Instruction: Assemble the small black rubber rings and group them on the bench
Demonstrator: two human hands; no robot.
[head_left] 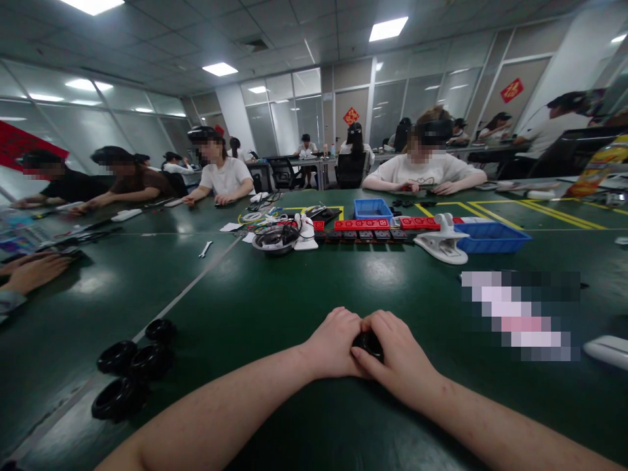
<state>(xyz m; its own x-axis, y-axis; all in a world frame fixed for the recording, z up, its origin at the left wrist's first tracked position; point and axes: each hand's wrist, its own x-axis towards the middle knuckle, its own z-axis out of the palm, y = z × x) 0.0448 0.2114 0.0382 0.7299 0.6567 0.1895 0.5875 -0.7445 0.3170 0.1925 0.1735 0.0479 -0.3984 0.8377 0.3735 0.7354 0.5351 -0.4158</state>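
Note:
My left hand (335,343) and my right hand (396,350) meet over the green table in front of me. Between them sits a glossy black round part (371,345), mostly covered by my fingers. My right hand curves over it from the right, thumb along its near side. From the left my left hand presses against it, its fingers curled and partly hidden. Off to the left lies a group of several black ring-shaped parts (116,399), similar in colour and shine to the held one.
Farther back stand red power strips (360,224), blue trays (495,237), a white clip base (444,245) and a bowl of cables (275,242). A wrench (205,249) lies left of them. Co-workers sit around the table; one person's hands (36,271) rest at the left edge.

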